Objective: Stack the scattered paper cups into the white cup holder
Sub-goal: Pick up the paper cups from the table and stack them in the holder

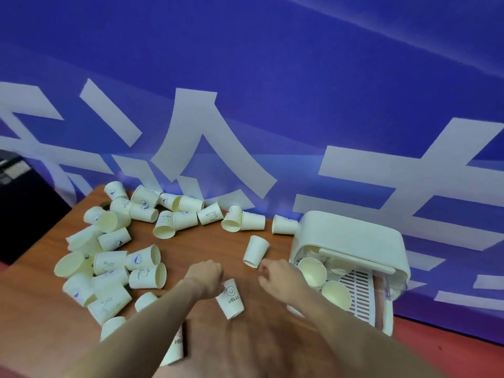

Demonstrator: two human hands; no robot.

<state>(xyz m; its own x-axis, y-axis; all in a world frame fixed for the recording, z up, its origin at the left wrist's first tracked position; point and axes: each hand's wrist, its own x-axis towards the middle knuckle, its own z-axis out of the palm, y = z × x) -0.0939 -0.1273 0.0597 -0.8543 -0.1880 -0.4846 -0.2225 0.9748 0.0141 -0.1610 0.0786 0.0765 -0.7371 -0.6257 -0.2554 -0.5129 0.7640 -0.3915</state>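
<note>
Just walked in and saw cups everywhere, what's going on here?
A person is gathering paper cups off a wooden table. Their left hand grips a cup printed HELLO; the right hand, fingers curled, reaches toward a plain cup lying beside the white cup holder. The holder already has a few cups inside, while most cups still lie scattered across the table's left side.

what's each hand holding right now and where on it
The left hand grips a paper cup printed HELLO at its rim end. The right hand has curled fingers but holds nothing visible; it is next to the white cup holder.
</note>
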